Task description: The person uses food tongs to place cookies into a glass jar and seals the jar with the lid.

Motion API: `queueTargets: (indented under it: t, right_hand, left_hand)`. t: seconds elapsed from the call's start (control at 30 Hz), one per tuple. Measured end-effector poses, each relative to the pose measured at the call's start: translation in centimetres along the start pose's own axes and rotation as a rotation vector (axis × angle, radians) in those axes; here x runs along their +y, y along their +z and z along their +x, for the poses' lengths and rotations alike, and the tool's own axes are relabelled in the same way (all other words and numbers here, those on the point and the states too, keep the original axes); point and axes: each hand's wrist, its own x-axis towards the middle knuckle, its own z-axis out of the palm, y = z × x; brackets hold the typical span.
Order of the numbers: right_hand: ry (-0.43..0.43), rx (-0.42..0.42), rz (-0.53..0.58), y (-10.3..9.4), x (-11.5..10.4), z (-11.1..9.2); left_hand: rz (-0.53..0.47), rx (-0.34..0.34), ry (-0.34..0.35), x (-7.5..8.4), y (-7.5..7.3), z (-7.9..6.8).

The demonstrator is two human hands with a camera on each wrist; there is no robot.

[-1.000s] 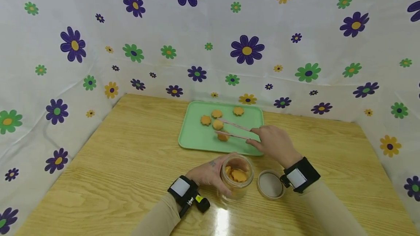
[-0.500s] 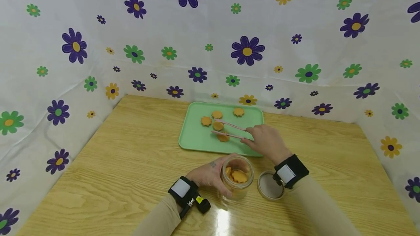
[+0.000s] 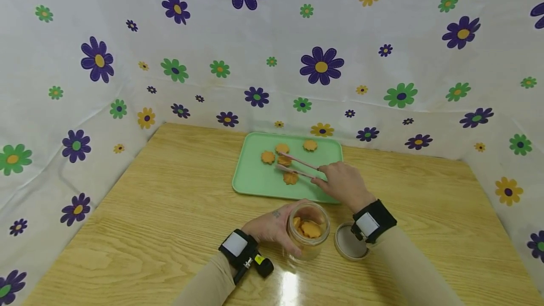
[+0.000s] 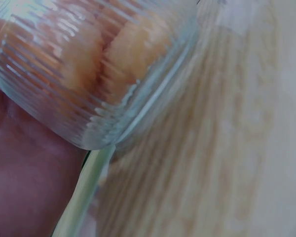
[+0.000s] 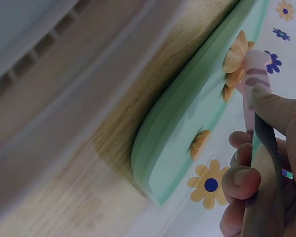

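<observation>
My left hand [image 3: 269, 228] grips a ribbed glass jar [image 3: 309, 250] standing on the table. Scalloped cookies [image 3: 310, 229] lie inside it; the left wrist view shows them blurred through the jar wall [image 4: 101, 133]. With my right hand [image 3: 345, 183] I hold pink tongs [image 3: 299, 160] over a light green tray [image 3: 250, 182]. The tong arms lie on either side of one cookie [image 3: 284, 160], which looks tilted; whether both tips press on it I cannot tell. Close to the lower arm lies another cookie [image 3: 291, 178]. In the right wrist view, thumb and fingers hold the tongs [image 5: 256, 74].
More cookies lie on the tray: one at left [image 3: 267, 157], one behind [image 3: 282, 148], one at back right [image 3: 310, 145]. A round lid [image 3: 349, 243] lies right of the jar, partly under my right wrist. A flowered cloth [image 3: 204, 27] hangs behind the wooden table [image 3: 170, 192].
My right hand and the tongs have shifted slightly left. The tong tips now stand closer together around the middle cookie, which has tilted. My left hand and the jar stay put.
</observation>
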Motion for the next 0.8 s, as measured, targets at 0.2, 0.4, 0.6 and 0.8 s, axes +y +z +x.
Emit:
queueTargets:
  t: [0.2, 0.4, 0.6, 0.8]
  right_hand:
    - [0.013, -0.006, 0.03, 0.29, -0.09, 0.06]
    - [0.022, -0.017, 0.063, 0.5, -0.22, 0.18]
    - [0.03, -0.02, 0.1, 0.63, -0.34, 0.23]
    - [0.054, -0.041, 0.116, 0.8, -0.43, 0.11]
  left_hand:
    - [-0.017, -0.002, 0.007, -0.07, 0.09, -0.04]
    - [-0.013, 0.001, 0.018, -0.09, 0.09, -0.02]
    - [-0.011, 0.003, 0.015, 0.05, 0.1, -0.01]
    - [-0.01, 0.008, 0.009, 0.14, 0.12, -0.07]
